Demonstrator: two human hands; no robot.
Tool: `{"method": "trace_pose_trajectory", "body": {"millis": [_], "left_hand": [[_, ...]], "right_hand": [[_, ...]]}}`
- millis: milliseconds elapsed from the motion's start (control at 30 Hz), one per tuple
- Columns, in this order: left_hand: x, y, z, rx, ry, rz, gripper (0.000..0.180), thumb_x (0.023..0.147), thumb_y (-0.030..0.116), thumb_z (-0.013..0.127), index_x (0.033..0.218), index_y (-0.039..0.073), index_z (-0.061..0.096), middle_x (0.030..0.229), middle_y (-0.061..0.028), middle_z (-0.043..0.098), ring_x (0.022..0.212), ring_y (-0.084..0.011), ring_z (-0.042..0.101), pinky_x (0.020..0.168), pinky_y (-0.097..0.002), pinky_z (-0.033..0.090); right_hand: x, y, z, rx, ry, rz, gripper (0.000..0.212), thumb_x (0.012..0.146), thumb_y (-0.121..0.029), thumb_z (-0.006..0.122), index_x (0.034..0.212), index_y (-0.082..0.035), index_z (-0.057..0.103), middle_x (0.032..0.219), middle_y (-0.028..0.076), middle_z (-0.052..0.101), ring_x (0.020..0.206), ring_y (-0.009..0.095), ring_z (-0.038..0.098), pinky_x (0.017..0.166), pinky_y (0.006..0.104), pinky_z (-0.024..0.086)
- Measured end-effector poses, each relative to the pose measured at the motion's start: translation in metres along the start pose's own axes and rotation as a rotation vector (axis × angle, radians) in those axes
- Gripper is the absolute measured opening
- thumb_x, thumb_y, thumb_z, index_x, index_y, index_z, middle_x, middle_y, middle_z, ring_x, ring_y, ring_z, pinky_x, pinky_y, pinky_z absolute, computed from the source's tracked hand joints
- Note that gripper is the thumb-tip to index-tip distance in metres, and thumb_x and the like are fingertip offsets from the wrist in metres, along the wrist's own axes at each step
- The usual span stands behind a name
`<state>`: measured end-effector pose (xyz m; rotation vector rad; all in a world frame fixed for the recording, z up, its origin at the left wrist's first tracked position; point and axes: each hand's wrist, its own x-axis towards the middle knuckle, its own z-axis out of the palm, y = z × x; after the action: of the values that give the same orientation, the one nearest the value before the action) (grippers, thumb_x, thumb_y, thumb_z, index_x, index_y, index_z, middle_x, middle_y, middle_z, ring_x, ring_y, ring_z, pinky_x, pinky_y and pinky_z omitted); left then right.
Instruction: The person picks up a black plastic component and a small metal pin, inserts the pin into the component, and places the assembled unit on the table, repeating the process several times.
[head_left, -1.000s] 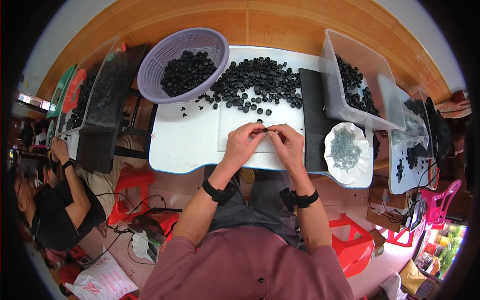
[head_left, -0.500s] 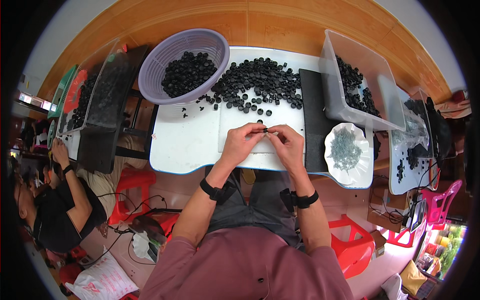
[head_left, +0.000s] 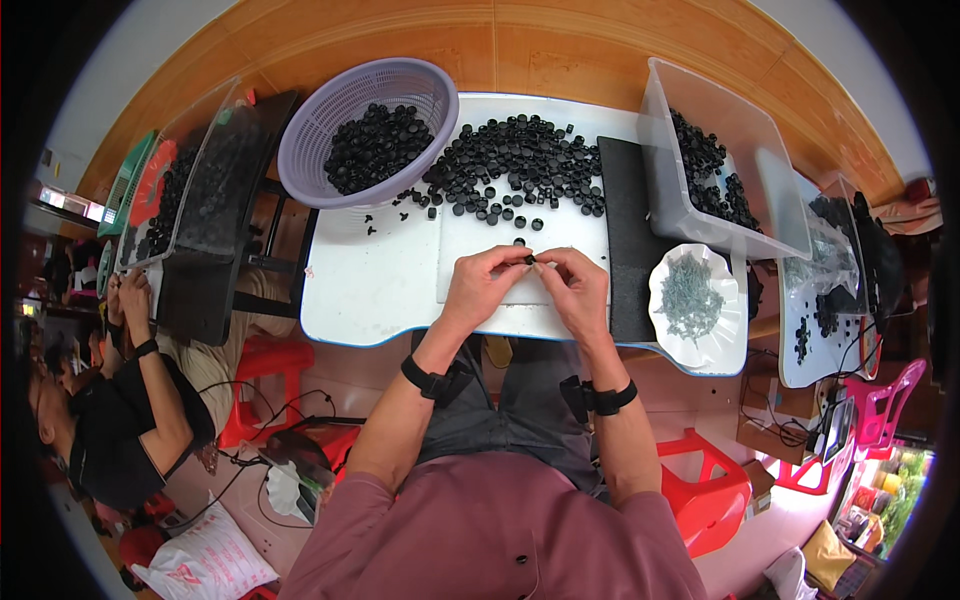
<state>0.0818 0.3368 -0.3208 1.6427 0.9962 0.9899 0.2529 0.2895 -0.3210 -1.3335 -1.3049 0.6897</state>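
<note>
My left hand (head_left: 484, 287) and my right hand (head_left: 577, 289) meet over the near part of a white board (head_left: 470, 250), fingertips pinched together. Between them is one small black round plastic part (head_left: 530, 260), mostly covered by the fingers. A single black cap (head_left: 519, 242) lies just beyond the fingertips. Farther back spreads a heap of black caps (head_left: 520, 150), with a few stray ones at its near edge. Right of my hands, a white scalloped dish (head_left: 735, 300) holds many small clear greyish pieces (head_left: 690, 297).
A purple basket (head_left: 290, 150) of black parts stands back left, a clear plastic bin (head_left: 715, 225) of them back right. A black mat (head_left: 628, 290) lies beside the board. At far left a co-worker (head_left: 150, 410) sits at another table. A red stool (head_left: 705, 495) stands at my right.
My hands stay in nearly the same place, with the small black part slightly turned between the fingertips. The co-worker's hands at the left have shifted.
</note>
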Motion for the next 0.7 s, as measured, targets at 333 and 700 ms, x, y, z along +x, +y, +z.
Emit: {"method": "trace_pose_trajectory", "body": {"millis": [333, 700], "left_hand": [[-0.0018, -0.0002, -0.0009, 0.009, -0.015, -0.037, 0.023, 0.089, 0.008, 0.079, 0.111, 0.001, 0.077, 0.097, -0.0106, 0.08, 0.088, -0.0156, 0.077, 0.081, -0.028, 0.06], [-0.0015, 0.0012, -0.001, 0.023, -0.026, -0.039, 0.022, 0.09, 0.007, 0.078, 0.111, 0.002, 0.076, 0.097, -0.01, 0.08, 0.087, -0.0155, 0.076, 0.078, -0.0285, 0.06]], "right_hand": [[0.0004, -0.0013, -0.0022, 0.042, 0.013, 0.067, 0.007, 0.089, -0.004, 0.075, 0.095, -0.001, 0.075, 0.08, 0.003, 0.07, 0.063, 0.006, 0.056, 0.057, 0.0234, 0.044], [0.0029, -0.0013, -0.001, 0.035, -0.022, 0.03, 0.007, 0.089, -0.004, 0.073, 0.094, 0.0, 0.074, 0.079, 0.003, 0.069, 0.064, 0.006, 0.057, 0.058, 0.0234, 0.044]]}}
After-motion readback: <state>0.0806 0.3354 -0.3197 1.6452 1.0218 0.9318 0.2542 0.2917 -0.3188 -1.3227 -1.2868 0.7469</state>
